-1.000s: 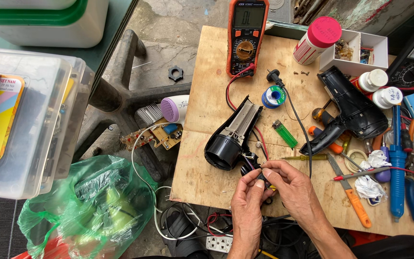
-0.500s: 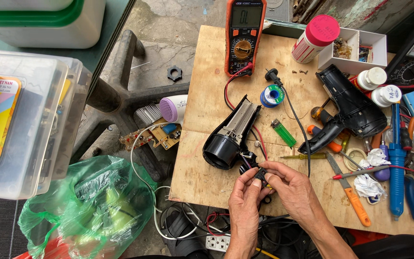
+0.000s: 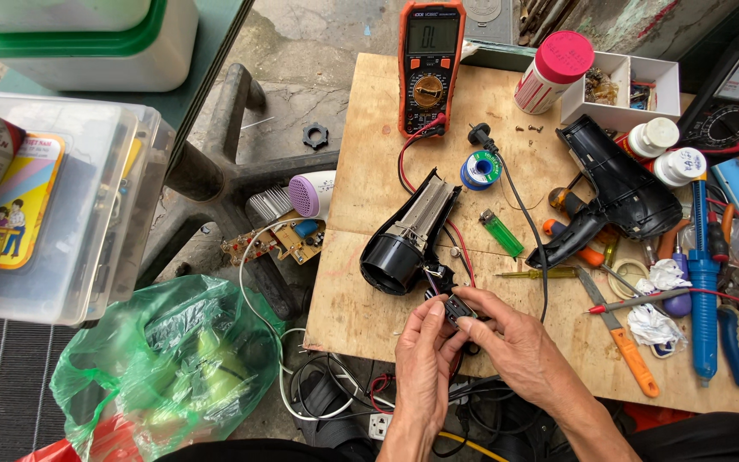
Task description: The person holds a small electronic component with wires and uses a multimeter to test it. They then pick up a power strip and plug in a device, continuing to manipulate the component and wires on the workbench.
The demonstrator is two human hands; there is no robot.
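Switch (image 3: pixel 458 310), a small black part on wires, sits at the board's (image 3: pixel 361 316) near edge, at 5 o'clock from the open dryer half (image 3: pixel 404 244). Both hands pinch it: left hand (image 3: pixel 425 359) from below, right hand (image 3: pixel 515 346) from 3 o'clock, fingertips pressed on its body. This looks like handling or checking the switch; any next move calls for a fine grip without tugging the leads. The meter (image 3: pixel 430 64) lies at 12 o'clock, its red lead and a black cord crossing between, with lighter (image 3: pixel 503 233) and solder spool (image 3: pixel 480 169) nearby.
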